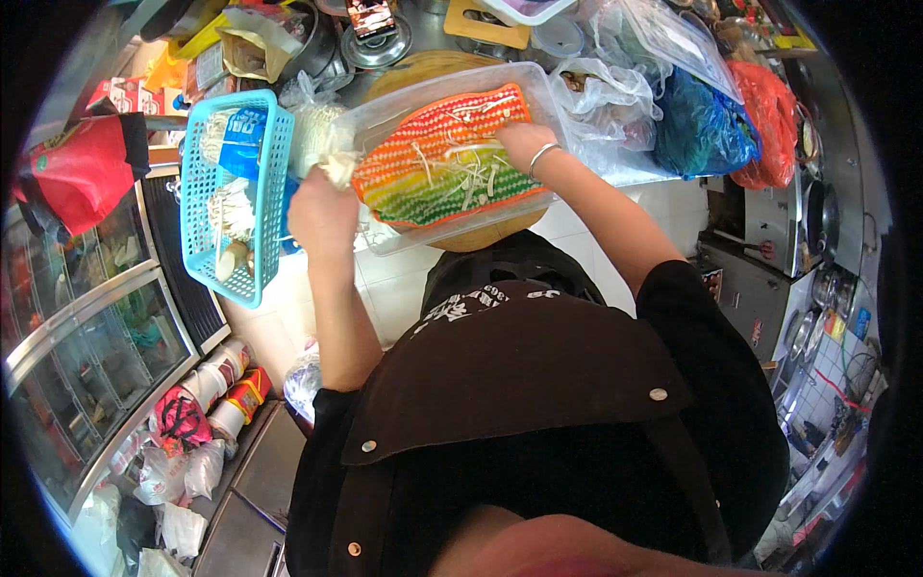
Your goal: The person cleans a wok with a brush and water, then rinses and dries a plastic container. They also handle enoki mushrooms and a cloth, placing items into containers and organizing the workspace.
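A translucent plastic tub (537, 76) sits at the table edge on a round wooden board (404, 70). Inside it lies a striped knitted cloth (404, 162) in orange, yellow and green, strewn with loose enoki mushroom strands (472, 184). At the tub's left end, my left hand (324, 209), slightly blurred, grips a pale clump of enoki mushrooms (340, 167). My right hand (530, 148), with a bracelet at the wrist, reaches over the tub's near right side. Its fingertips are down at the cloth, and whether they pinch anything is unclear.
A light blue plastic basket (277, 137) on the left holds enoki bunches (234, 209) and a blue package (245, 137). Behind my left hand stands a clear bag of enoki (314, 130). Plastic bags (613, 101) crowd the right side. A glass-door cabinet (108, 324) flanks me.
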Demonstrator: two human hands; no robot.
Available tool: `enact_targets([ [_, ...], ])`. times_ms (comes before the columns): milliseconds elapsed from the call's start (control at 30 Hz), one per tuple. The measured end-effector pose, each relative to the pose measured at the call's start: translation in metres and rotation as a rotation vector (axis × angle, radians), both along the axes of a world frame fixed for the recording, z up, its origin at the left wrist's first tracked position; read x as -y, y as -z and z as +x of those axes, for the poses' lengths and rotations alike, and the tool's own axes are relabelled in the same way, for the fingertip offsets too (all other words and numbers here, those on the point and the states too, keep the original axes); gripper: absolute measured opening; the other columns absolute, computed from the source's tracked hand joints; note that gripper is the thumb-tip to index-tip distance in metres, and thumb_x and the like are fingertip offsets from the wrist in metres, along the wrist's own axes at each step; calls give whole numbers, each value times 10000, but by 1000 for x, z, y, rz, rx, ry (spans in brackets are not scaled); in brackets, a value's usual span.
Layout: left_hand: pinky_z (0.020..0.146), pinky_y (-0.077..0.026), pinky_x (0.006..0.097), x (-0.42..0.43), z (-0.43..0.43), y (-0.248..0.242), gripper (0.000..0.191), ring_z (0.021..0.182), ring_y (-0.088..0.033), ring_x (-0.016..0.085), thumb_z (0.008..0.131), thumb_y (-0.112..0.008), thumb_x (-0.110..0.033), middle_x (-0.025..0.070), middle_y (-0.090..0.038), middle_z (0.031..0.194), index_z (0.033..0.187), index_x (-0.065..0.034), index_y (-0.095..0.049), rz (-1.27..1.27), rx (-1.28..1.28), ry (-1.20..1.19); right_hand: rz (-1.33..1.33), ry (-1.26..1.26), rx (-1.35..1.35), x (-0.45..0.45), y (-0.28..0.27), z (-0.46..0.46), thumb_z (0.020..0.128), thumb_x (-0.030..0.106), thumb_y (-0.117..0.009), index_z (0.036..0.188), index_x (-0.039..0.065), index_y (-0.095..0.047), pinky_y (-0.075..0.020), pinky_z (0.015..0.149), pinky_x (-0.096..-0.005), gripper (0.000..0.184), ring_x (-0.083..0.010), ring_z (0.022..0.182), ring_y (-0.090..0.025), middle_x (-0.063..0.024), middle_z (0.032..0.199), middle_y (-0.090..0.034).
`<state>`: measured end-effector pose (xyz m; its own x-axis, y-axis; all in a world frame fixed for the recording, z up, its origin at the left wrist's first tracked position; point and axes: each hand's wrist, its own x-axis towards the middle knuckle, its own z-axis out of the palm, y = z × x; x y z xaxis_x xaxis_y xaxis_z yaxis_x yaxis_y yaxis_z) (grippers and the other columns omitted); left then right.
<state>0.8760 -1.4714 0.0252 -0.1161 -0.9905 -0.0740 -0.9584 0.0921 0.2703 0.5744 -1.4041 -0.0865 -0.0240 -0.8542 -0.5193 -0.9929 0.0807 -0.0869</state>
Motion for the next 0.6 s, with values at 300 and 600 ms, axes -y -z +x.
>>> enact_targets([
  [300, 731, -534, 421, 0, -55, 5, 301, 814, -676, 373, 728, -731, -177, 217, -691, 846, 979, -17, -682, 22, -456, 268, -164, 52, 131, -17, 13, 10, 853, 54, -551, 1207, 48, -520, -541, 831, -454, 356, -372, 993, -645, -188, 1138, -609],
  [600, 764, -516, 467, -39, -143, 42, 310, 872, -639, 356, 742, -725, -161, 135, -668, 923, 1042, -124, -658, 205, -181, 619, -411, 169, 779, -37, -43, -14, 794, 166, -653, 940, 15, -663, -512, 783, -465, 211, -388, 911, -638, -208, 883, -659],
])
